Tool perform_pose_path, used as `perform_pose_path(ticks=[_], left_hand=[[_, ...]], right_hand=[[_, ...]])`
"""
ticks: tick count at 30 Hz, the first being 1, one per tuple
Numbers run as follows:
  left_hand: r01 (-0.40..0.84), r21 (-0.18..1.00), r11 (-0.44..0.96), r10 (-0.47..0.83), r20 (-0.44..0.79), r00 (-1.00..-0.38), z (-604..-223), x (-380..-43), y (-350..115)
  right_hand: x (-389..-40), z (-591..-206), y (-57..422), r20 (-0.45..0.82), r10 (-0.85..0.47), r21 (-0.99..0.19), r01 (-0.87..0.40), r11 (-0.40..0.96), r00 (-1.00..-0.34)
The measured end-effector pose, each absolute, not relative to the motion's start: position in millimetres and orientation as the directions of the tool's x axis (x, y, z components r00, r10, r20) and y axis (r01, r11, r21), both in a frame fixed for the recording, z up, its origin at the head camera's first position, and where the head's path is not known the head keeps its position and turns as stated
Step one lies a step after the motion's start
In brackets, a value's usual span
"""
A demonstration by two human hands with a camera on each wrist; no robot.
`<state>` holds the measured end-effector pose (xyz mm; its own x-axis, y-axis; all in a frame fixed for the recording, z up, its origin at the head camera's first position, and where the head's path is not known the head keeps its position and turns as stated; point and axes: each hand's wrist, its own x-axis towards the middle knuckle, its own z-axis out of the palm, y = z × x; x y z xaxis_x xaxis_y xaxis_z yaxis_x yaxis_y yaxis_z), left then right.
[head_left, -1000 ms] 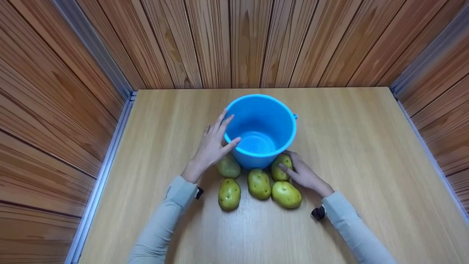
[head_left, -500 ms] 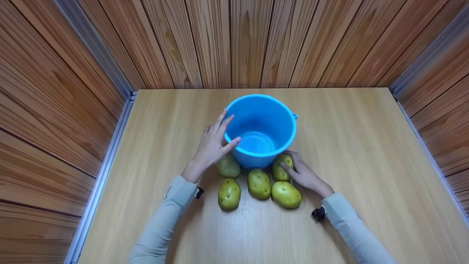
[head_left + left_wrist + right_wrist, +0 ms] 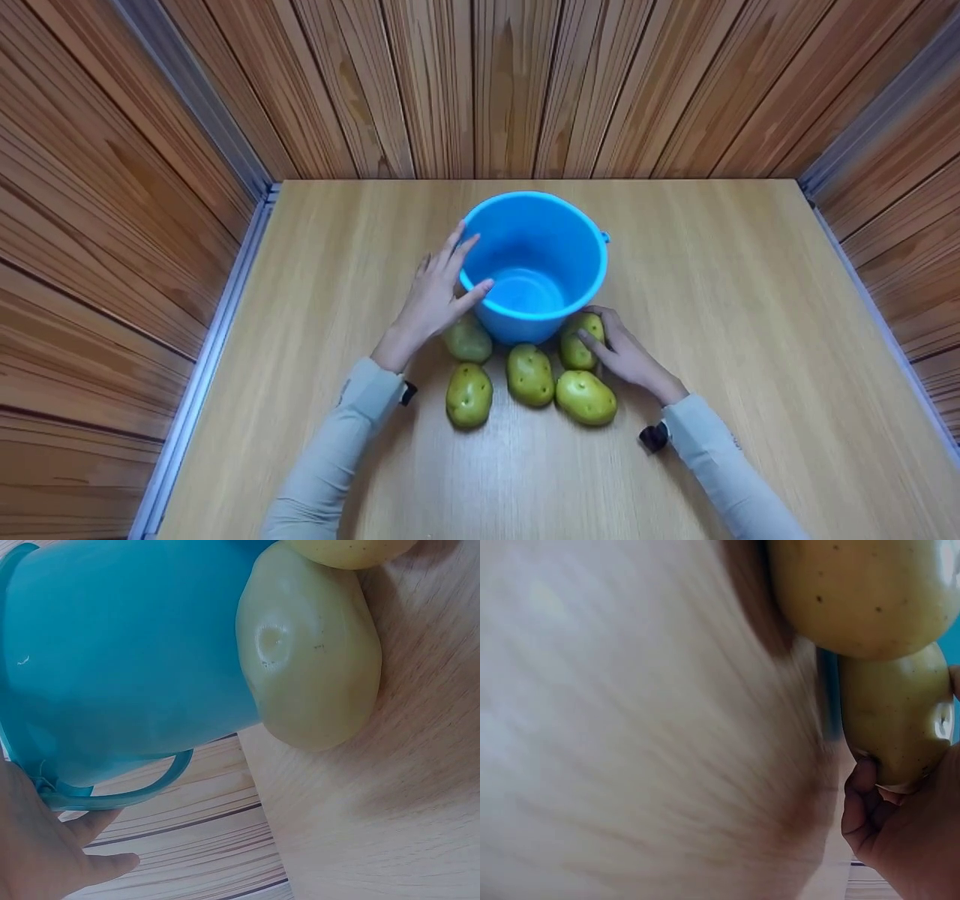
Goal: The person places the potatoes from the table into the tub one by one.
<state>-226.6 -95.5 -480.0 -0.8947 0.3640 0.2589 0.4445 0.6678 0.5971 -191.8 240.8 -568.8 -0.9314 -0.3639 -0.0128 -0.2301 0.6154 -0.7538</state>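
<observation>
A blue plastic bucket (image 3: 525, 328) stands upright on the table, its inside bare. My left hand (image 3: 431, 300) rests at the bucket's left rim with fingers spread and fairly straight, the thumb reaching over the edge. The bucket's handle (image 3: 142, 791) hangs beside those fingers in the left wrist view. At the bucket's front right, my right hand (image 3: 621, 349) grips a potato (image 3: 580, 346), thumb on the near side and fingers curled behind it. In the right wrist view, the fingers (image 3: 862, 802) wrap under its end.
Other potatoes lie before the bucket: one against its left side (image 3: 466, 341), partly under my left hand, another potato (image 3: 469, 396) nearer me, a middle potato (image 3: 530, 376) and a front-right potato (image 3: 586, 398) touching it. Wooden panel walls (image 3: 510, 90) enclose the table (image 3: 720, 300).
The right hand and the potato it grips have shifted very slightly to the right. The left hand, bucket and other potatoes have stayed in place.
</observation>
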Motion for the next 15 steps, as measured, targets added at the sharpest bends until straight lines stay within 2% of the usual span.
perform_pose_path(ticks=[15], left_hand=[[0.447, 0.59, 0.672, 0.359, 0.268, -0.894, -480.1, -227.2, -95.0]], right_hand=[[-192.3, -560.4, 240.5, 0.009, -0.343, -0.761, -0.229, 0.607, -0.939]])
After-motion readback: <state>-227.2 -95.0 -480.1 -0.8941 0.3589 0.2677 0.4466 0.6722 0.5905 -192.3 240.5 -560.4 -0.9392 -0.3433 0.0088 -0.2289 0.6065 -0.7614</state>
